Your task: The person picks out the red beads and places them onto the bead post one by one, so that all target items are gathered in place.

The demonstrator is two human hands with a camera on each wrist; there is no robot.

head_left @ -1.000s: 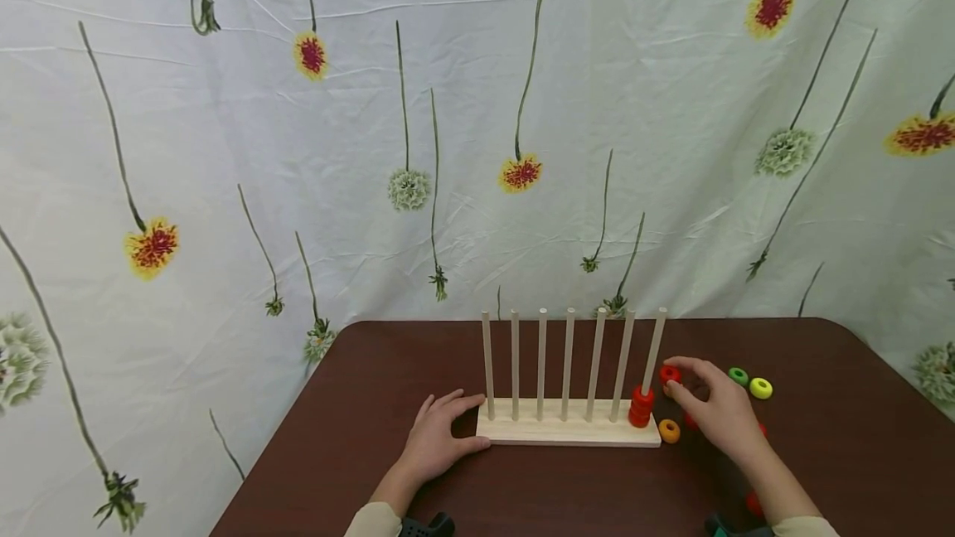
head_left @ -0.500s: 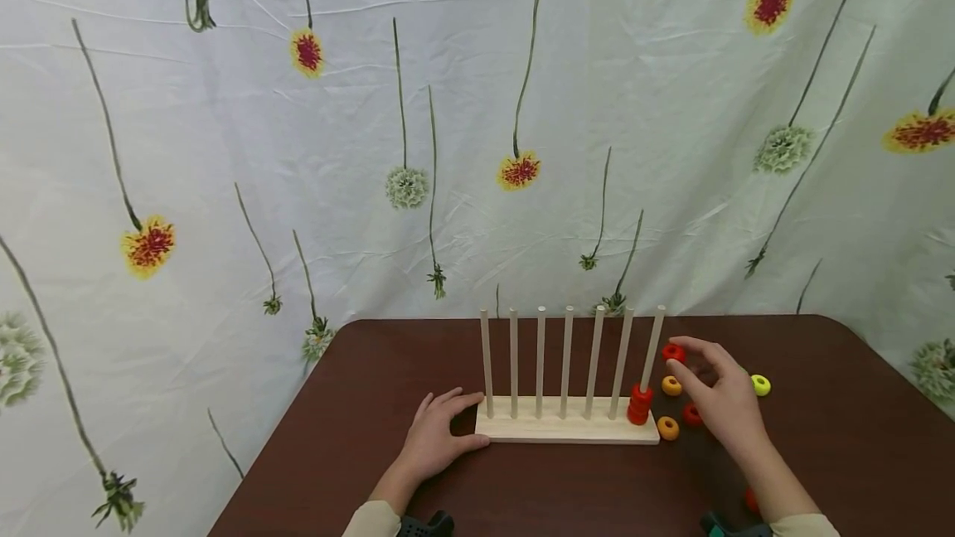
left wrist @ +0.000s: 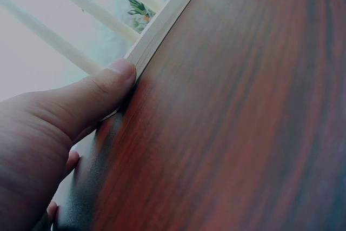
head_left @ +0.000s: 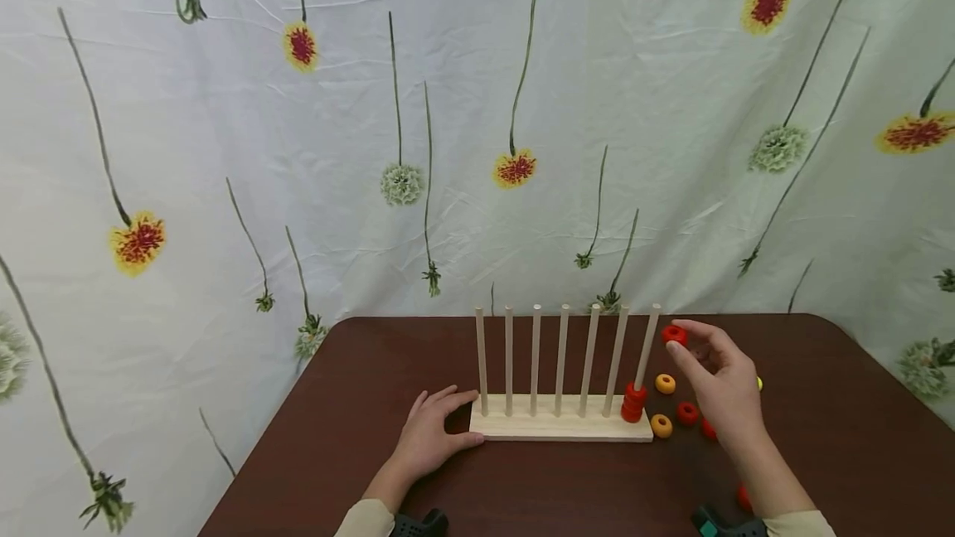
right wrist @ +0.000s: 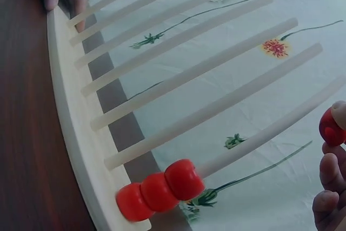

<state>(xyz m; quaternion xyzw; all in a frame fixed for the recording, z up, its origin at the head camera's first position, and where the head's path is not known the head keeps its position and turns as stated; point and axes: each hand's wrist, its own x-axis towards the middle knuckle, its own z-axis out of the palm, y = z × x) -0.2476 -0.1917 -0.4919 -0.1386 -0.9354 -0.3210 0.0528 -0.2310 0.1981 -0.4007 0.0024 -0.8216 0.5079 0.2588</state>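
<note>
A pale wooden peg stand (head_left: 561, 430) with several upright pegs lies across the table. Three red beads (right wrist: 158, 192) are stacked at the foot of its rightmost peg. With the thumb at the front edge and fingers at the back, my left hand (head_left: 427, 440) grips the stand's left end. In the left wrist view that thumb presses on the base's edge (left wrist: 162, 31). My right hand (head_left: 725, 379) pinches another red bead (head_left: 674, 335) between thumb and fingertips, just right of the last peg's top and apart from it.
Loose on the brown table (head_left: 582, 487), right of the stand, lie orange beads (head_left: 661, 426) and red beads (head_left: 687, 413). A yellow bead (head_left: 759, 384) is mostly hidden behind my right hand. A white flower-printed cloth (head_left: 462, 147) hangs behind the table.
My right hand has lifted the red bead up from the table to near the rightmost peg's top. My left hand keeps its grip on the stand's left end.
</note>
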